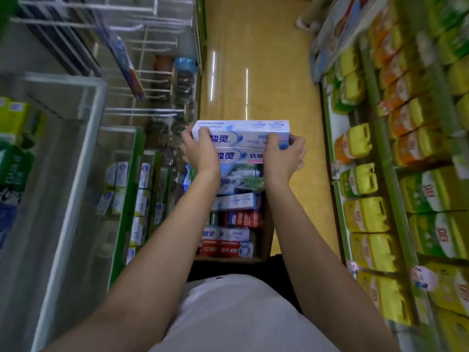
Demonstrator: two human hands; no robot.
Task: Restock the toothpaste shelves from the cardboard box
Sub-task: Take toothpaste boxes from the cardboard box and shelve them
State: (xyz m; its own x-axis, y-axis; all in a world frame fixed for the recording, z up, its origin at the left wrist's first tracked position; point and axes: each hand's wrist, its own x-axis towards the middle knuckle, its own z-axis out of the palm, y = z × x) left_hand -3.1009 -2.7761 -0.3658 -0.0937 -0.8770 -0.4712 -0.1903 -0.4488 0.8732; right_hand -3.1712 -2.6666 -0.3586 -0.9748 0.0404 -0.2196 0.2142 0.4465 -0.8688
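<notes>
Person stands in a shop aisle, both arms stretched forward. Left hand point(201, 151) and right hand point(284, 154) each wrap one end of a stack of white-and-blue toothpaste cartons point(241, 141). At least two are visible, lying flat, long side across the view. Left grip: fingers curled over the left end, clamped on the stack. Right grip: same on the right end, thumb at the outer edge. Stack is held in the air, level, above the far end of the cardboard box point(267, 232).

Box sits on the yellow floor point(253, 47) just ahead of the person, open top, filled with more toothpaste cartons in white-blue and red point(234, 219), lying crosswise in rows.

Toothpaste shelves point(127, 199) to the person's left, green-edged, a few white-blue cartons point(143, 201) standing on them, upper levels blurred. Bare wire hooks point(142, 80) further along that side. On the right, shelves of yellow, green and orange packs point(365, 214). Motion blur at both edges, labels unreadable there.
</notes>
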